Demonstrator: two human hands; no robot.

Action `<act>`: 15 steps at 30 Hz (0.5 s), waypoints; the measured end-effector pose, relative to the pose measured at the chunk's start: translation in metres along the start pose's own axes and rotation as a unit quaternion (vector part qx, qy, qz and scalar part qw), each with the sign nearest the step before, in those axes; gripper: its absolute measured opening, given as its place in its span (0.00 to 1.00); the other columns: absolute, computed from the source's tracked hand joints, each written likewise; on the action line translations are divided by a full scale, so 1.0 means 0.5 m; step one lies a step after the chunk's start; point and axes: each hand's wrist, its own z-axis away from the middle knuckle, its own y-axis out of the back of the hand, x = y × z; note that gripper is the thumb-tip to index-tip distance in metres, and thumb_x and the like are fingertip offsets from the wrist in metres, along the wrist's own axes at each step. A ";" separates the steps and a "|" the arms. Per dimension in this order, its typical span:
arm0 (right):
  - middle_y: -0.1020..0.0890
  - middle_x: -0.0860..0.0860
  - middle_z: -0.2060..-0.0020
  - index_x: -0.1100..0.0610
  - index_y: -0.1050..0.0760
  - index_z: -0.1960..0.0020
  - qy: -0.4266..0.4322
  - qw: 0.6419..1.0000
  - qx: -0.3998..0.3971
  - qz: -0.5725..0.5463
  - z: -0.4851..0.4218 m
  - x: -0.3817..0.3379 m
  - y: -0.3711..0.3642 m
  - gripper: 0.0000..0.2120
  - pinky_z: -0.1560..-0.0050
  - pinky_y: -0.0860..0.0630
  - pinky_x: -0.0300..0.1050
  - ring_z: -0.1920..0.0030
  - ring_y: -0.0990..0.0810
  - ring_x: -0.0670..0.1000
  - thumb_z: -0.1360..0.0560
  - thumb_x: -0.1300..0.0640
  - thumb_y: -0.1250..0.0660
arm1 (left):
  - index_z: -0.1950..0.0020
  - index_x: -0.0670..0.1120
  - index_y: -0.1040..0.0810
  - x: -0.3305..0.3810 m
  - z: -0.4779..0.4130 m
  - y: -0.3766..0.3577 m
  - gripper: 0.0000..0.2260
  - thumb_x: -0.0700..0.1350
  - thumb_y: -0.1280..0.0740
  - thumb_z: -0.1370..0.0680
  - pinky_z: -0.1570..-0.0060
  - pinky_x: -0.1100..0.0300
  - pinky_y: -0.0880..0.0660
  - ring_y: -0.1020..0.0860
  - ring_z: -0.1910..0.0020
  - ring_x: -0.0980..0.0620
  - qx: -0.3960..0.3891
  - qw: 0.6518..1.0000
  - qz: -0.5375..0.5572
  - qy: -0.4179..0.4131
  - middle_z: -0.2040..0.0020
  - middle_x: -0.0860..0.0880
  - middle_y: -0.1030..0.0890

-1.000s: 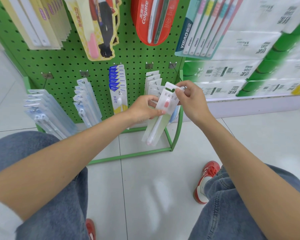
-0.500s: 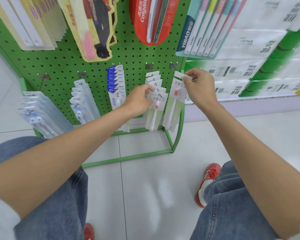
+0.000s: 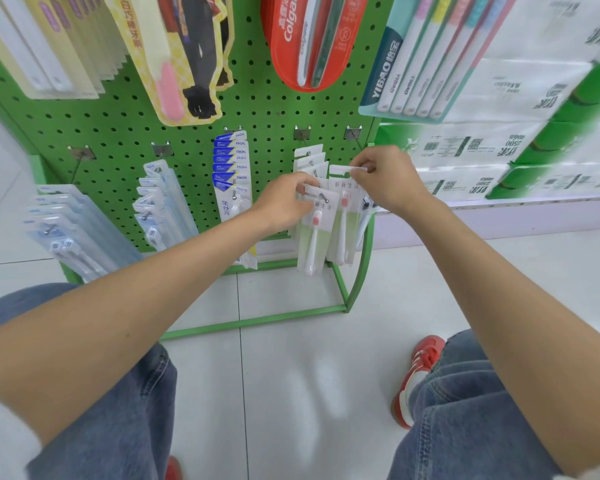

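Fingertips of the right hand [image 3: 388, 181] pinch the toothbrush pack [image 3: 344, 216] by its top tab, seemingly at its hook [image 3: 354, 134]; the left hand [image 3: 284, 204] grips the neighbouring pack [image 3: 316, 225]. Missing the hole drops it.

Red Colgate pack [image 3: 302, 39] (hanging) above blue FROG packs [image 3: 230, 161].

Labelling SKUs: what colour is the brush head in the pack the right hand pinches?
Pink, on a white handle, in the white-carded toothbrush pack. Head view.

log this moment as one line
left hand holds left pack on hook | right hand pinches right pack top | right pack hung: cannot tell
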 end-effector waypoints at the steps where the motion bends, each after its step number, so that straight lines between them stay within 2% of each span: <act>1: 0.18 0.55 0.56 0.61 0.19 0.47 0.005 1.000 -0.006 0.007 -0.002 0.001 -0.002 0.07 0.65 0.24 0.39 0.66 0.21 0.51 0.21 0.61 0.35 | 0.34 0.51 0.25 -0.001 0.000 0.000 0.17 0.39 0.34 0.21 0.62 0.63 0.32 0.28 0.61 0.57 0.002 1.000 0.007 0.001 0.42 0.51 0.26; 4: 0.17 0.55 0.53 0.60 0.18 0.47 0.014 1.000 -0.016 0.017 -0.011 0.005 -0.014 0.08 0.50 0.23 0.44 0.52 0.20 0.52 0.22 0.61 0.34 | 0.37 0.50 0.25 -0.002 0.000 -0.001 0.15 0.37 0.35 0.21 0.57 0.61 0.30 0.24 0.55 0.53 0.004 0.999 0.038 0.012 0.43 0.50 0.24; 6: 0.16 0.55 0.52 0.60 0.18 0.48 0.018 1.000 -0.021 0.015 -0.017 0.006 -0.022 0.07 0.47 0.24 0.46 0.49 0.20 0.53 0.22 0.60 0.34 | 0.38 0.49 0.25 -0.003 0.000 -0.001 0.14 0.37 0.34 0.22 0.58 0.62 0.29 0.24 0.55 0.52 0.006 0.998 0.054 0.022 0.44 0.50 0.23; 9: 0.16 0.55 0.51 0.59 0.17 0.48 0.024 0.999 -0.041 0.022 -0.025 0.007 -0.032 0.07 0.47 0.22 0.48 0.51 0.20 0.52 0.22 0.61 0.34 | 0.37 0.48 0.25 -0.004 0.002 -0.002 0.14 0.38 0.34 0.21 0.62 0.66 0.30 0.25 0.58 0.56 0.016 0.998 0.059 0.021 0.44 0.51 0.23; 12: 0.16 0.54 0.52 0.59 0.17 0.47 0.032 0.998 -0.054 0.030 -0.031 0.003 -0.037 0.07 0.49 0.23 0.45 0.55 0.23 0.49 0.22 0.60 0.33 | 0.35 0.48 0.26 -0.007 0.004 -0.004 0.15 0.38 0.34 0.21 0.60 0.70 0.31 0.25 0.52 0.55 0.025 0.998 0.052 0.021 0.43 0.51 0.23; 15: 0.17 0.51 0.54 0.60 0.17 0.45 0.038 0.997 -0.059 0.022 -0.035 -0.005 -0.041 0.08 0.52 0.29 0.38 0.55 0.24 0.47 0.23 0.61 0.32 | 0.34 0.48 0.26 -0.012 0.004 -0.005 0.16 0.39 0.34 0.22 0.59 0.67 0.30 0.23 0.50 0.52 0.025 0.998 0.049 0.029 0.42 0.50 0.22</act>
